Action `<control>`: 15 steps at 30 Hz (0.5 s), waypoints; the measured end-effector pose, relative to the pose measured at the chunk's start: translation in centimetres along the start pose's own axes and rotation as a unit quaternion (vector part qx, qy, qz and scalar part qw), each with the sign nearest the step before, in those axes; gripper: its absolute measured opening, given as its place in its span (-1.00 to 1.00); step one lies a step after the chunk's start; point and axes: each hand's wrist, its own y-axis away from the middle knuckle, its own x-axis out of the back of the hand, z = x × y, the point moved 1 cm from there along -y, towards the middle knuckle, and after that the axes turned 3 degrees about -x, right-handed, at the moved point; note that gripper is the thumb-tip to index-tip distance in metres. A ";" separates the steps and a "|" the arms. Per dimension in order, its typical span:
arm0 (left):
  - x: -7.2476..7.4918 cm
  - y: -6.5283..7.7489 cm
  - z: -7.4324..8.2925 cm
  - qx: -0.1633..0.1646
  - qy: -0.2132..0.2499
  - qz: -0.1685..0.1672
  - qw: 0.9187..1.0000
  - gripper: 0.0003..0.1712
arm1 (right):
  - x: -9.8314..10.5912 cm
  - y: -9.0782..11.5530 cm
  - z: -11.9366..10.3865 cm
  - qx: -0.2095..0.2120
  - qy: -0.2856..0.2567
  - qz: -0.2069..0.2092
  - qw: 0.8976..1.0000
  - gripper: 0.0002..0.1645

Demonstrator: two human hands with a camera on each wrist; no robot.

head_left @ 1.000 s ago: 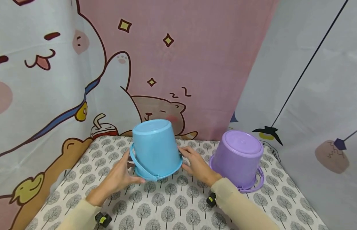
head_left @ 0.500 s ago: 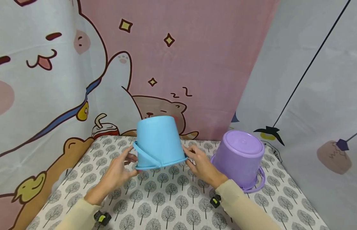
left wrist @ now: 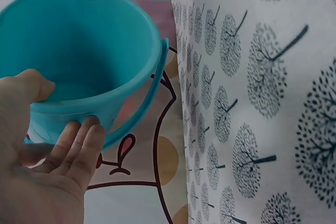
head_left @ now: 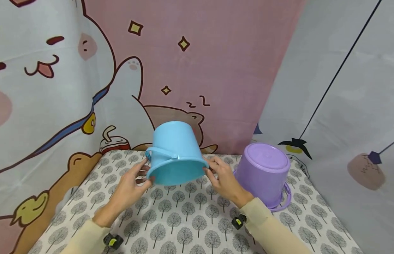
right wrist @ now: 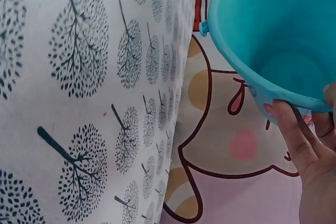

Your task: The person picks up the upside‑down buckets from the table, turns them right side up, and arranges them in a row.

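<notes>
A light blue bucket (head_left: 176, 141) is held up over the table, tipped so its mouth faces toward me and down. My left hand (head_left: 130, 187) grips its rim at the left; in the left wrist view the thumb lies inside the rim and the fingers (left wrist: 79, 148) press the outer wall. On the opposite side my right hand (head_left: 224, 181) pinches the rim, with fingers (right wrist: 294, 129) against the outside. The bucket's handle (head_left: 162, 151) hangs across its near side. Its inside (left wrist: 68, 51) shows bare blue walls.
To the right, a purple bucket (head_left: 263, 176) stands upside down on the table, close beside my right wrist. The tree-print tablecloth (head_left: 184, 225) covers the table. Printed cartoon curtains (head_left: 216, 70) hang behind and at both sides.
Both hands have raised the blue bucket and tilted it, so its base turned away and its mouth came into view. The handle swung up. The purple bucket stayed put.
</notes>
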 end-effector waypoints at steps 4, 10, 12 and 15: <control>0.1 0.1 0.5 0.017 0.004 0.005 1.000 -0.12 | 0.1 0.0 -0.3 -0.026 -0.019 0.001 0.999 -0.62; 0.1 0.0 1.2 0.031 0.013 -0.001 0.999 -0.21 | 0.8 -0.4 -0.8 -0.037 -0.022 0.023 0.999 -0.71; 0.1 0.0 1.4 0.028 0.006 0.002 1.000 -0.24 | 1.0 -0.6 -1.1 -0.041 -0.025 0.026 0.999 -0.69; 0.1 0.0 1.7 0.024 -0.007 0.006 1.000 -0.29 | 1.1 -0.8 -1.3 -0.047 -0.028 0.029 0.998 -0.67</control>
